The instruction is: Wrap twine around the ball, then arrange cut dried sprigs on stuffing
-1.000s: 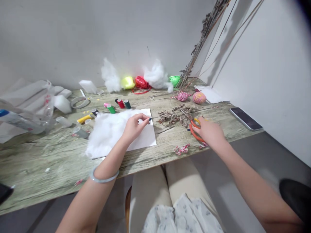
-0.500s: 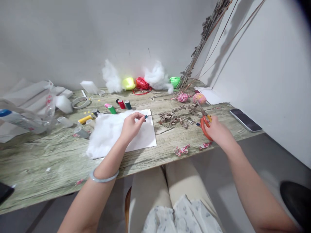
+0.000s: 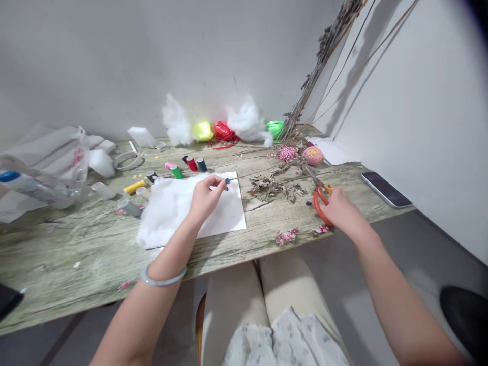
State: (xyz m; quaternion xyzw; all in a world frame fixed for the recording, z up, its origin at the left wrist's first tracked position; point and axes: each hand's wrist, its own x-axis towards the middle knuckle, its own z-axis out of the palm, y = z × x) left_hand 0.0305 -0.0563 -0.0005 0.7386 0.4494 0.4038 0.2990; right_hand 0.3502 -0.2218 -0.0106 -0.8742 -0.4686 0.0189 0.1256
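My left hand (image 3: 205,197) rests over a white sheet of paper (image 3: 229,211) and pinches the end of a thin dry stem (image 3: 253,175) that runs right toward a pile of dried twigs (image 3: 272,185). White cotton wadding (image 3: 165,208) covers the sheet's left part. My right hand (image 3: 339,208) grips orange-handled scissors (image 3: 319,195), their blades pointing up and left toward the twigs.
Thread spools (image 3: 190,163) lie behind the paper. Balls of ribbon (image 3: 223,131), cotton tufts (image 3: 247,119), a tape ring (image 3: 126,160) and twine balls (image 3: 313,155) sit near the wall. A phone (image 3: 386,188) lies at the right; tall dry branches (image 3: 324,51) lean in the corner. Plastic bags (image 3: 41,168) lie left.
My right hand has lifted the scissors off the table and turned their blades toward the twigs. My left hand has closed its pinch on the thin stem.
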